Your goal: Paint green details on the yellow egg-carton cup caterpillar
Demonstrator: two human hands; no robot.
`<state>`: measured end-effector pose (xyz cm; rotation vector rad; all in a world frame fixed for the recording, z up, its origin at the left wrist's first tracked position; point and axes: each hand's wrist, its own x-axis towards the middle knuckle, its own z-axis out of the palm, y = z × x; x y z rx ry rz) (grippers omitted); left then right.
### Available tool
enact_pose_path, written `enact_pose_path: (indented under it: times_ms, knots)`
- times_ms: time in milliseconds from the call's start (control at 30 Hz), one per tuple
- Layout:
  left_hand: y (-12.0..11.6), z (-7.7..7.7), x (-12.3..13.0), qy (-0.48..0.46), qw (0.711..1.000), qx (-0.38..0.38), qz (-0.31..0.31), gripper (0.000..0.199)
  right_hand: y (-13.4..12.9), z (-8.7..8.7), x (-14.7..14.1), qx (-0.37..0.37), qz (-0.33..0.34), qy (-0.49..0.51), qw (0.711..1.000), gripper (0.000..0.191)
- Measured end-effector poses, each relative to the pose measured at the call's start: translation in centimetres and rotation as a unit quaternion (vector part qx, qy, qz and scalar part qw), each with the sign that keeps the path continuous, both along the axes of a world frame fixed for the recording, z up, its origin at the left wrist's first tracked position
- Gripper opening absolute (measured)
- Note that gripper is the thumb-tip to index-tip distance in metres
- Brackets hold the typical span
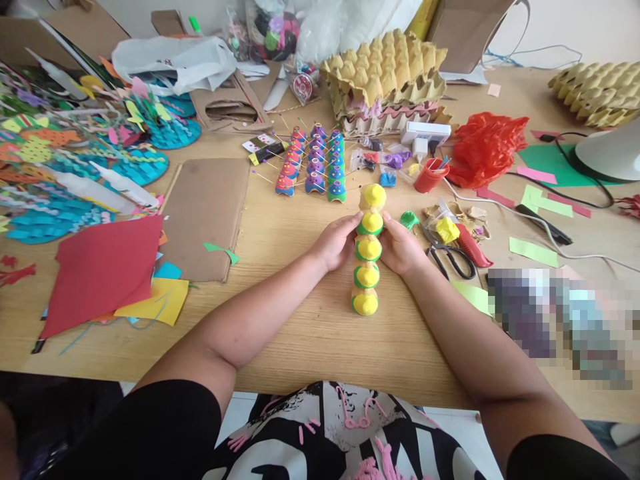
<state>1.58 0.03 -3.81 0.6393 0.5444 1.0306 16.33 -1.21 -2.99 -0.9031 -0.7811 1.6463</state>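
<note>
A strip of egg-carton cups (369, 250), its bumps topped with yellow clay and most ringed with green, stands lengthwise before me on the table. My left hand (339, 241) grips its left side near the second cup, and my right hand (403, 245) grips the right side opposite. The far cup has yellow clay on top and bare carton beneath. Just beyond my right hand lies a lump of green clay (409, 219). Scissors (453, 257), a yellow clay lump (447, 230) and a red-handled cutter (474, 245) are to its right.
Three painted egg-carton caterpillars (315, 163) with pins stand behind the strip. Stacked egg trays (390, 67), a red plastic bag (490, 147) and a red cup (431, 176) sit farther back. At left are a cardboard sheet (207, 213), red paper (103, 267) and glue bottles (90, 190).
</note>
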Motion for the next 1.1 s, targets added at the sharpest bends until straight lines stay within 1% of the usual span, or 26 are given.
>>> enact_pose_path:
  times_ms: [67, 133, 167, 233, 267, 300, 367, 433, 467, 500, 567, 667, 700, 733, 800, 833, 900, 1000, 1033, 1100]
  knots:
    - [0.0, -0.1, 0.2, 0.016, 1.0, 0.001, 0.021, 0.036, 0.0, -0.2, 0.0, 0.013, -0.049, -0.06, 0.997, 0.045]
    - [0.1, -0.3, 0.2, 0.042, 0.997, -0.001, 0.068, 0.037, 0.0, -0.4, 0.4, 0.049, -0.097, -0.169, 0.98, 0.053]
    - [0.1, -0.3, 0.2, 0.066, 0.993, 0.01, 0.096, 0.037, 0.1, -0.4, 0.6, 0.078, -0.114, -0.235, 0.962, 0.057]
    - [0.2, -0.4, -0.2, 0.149, 0.976, 0.074, 0.138, 0.031, 0.1, -0.4, 1.2, 0.143, -0.121, -0.359, 0.914, 0.063]
    - [0.3, -0.4, -0.5, 0.212, 0.958, 0.127, 0.143, 0.024, 0.1, -0.4, 1.5, 0.164, -0.119, -0.407, 0.891, 0.064]
    - [0.4, -0.4, -0.8, 0.279, 0.93, 0.191, 0.142, 0.021, 0.2, -0.4, 1.7, 0.173, -0.117, -0.446, 0.87, 0.064]
    - [0.6, -0.4, -1.5, 0.368, 0.868, 0.293, 0.16, 0.029, 0.2, -0.4, 1.9, 0.173, -0.105, -0.513, 0.834, 0.059]
    - [0.9, -0.6, -2.0, 0.433, 0.804, 0.358, 0.194, 0.031, 0.1, -0.3, 2.0, 0.175, -0.082, -0.576, 0.795, 0.053]
    - [1.0, -0.8, -2.2, 0.451, 0.784, 0.376, 0.201, 0.03, 0.0, -0.1, 1.9, 0.183, -0.073, -0.602, 0.774, 0.05]
    - [1.1, -1.0, -2.3, 0.462, 0.772, 0.385, 0.204, 0.027, -0.1, 0.0, 2.0, 0.196, -0.072, -0.623, 0.754, 0.048]
    - [1.4, -1.5, -2.3, 0.464, 0.768, 0.385, 0.215, 0.019, -0.3, 0.5, 2.1, 0.23, -0.106, -0.65, 0.716, 0.041]
    - [1.7, -2.2, -2.0, 0.435, 0.785, 0.366, 0.246, 0.012, -0.3, 1.1, 2.9, 0.253, -0.186, -0.682, 0.661, 0.024]
    - [1.8, -2.4, -1.9, 0.422, 0.793, 0.358, 0.255, 0.012, -0.3, 1.3, 3.2, 0.243, -0.195, -0.701, 0.642, 0.026]
    - [1.9, -2.5, -1.9, 0.409, 0.801, 0.35, 0.262, 0.011, -0.2, 1.5, 3.6, 0.221, -0.195, -0.724, 0.623, 0.032]
    - [2.0, -2.6, -1.8, 0.388, 0.814, 0.335, 0.272, 0.011, -0.1, 1.7, 4.2, 0.155, -0.169, -0.771, 0.595, 0.045]
    - [2.1, -2.7, -1.7, 0.378, 0.819, 0.33, 0.277, 0.011, -0.1, 1.7, 4.4, 0.123, -0.149, -0.788, 0.584, 0.048]
    - [2.1, -2.7, -1.6, 0.356, 0.828, 0.322, 0.289, 0.01, 0.0, 1.8, 4.6, 0.087, -0.118, -0.808, 0.571, 0.045]
    - [2.0, -2.6, -1.5, 0.327, 0.836, 0.32, 0.303, 0.01, 0.0, 1.7, 4.6, 0.1, -0.121, -0.809, 0.567, 0.039]
    - [2.0, -2.5, -1.5, 0.321, 0.836, 0.322, 0.307, 0.011, 0.1, 1.6, 4.6, 0.11, -0.128, -0.803, 0.572, 0.039]
    - [1.9, -2.4, -1.6, 0.322, 0.828, 0.333, 0.316, 0.012, 0.4, 1.2, 4.8, 0.131, -0.143, -0.779, 0.597, 0.04]
